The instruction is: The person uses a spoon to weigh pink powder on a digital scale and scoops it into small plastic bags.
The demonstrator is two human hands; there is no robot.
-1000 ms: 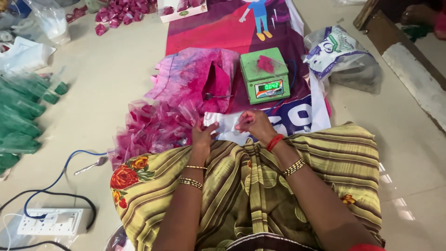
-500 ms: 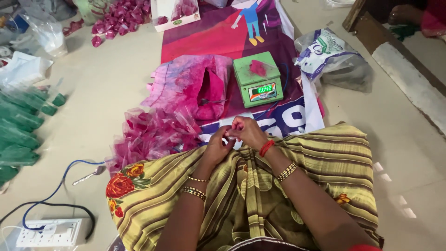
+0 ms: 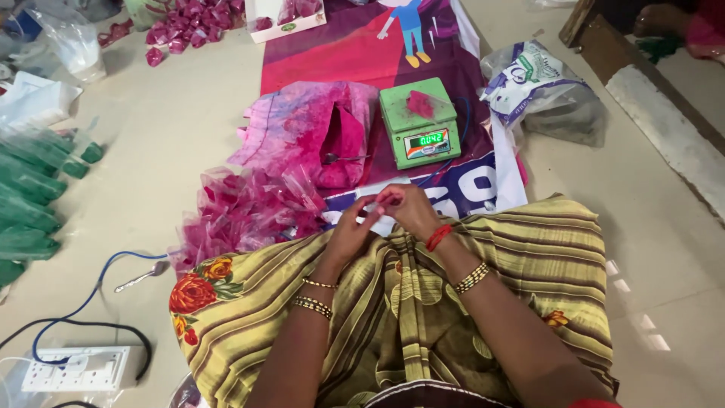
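Note:
My left hand [image 3: 352,230] and my right hand [image 3: 408,209] meet over my lap, both pinching a small clear plastic pouch [image 3: 375,205] whose top shows between the fingers. Just beyond them stands a green weighing scale [image 3: 418,121] with a little heap of pink powder [image 3: 421,103] on its platform. Left of the scale a big open bag of pink powder [image 3: 317,132] lies with a spoon [image 3: 343,157] in it. A pile of pink-stained clear pouches [image 3: 242,211] is beside my left knee.
A printed banner [image 3: 355,53] covers the floor under the scale. Green packets [image 3: 30,196] line the left edge; filled pink packets [image 3: 185,30] lie at the back. A power strip [image 3: 75,368] with cables, a loose spoon [image 3: 140,277], and a crumpled bag [image 3: 540,94] are nearby.
Both hands stay together at my lap working the pouch; the view has shifted slightly, and the hands sit a little lower and closer to my body.

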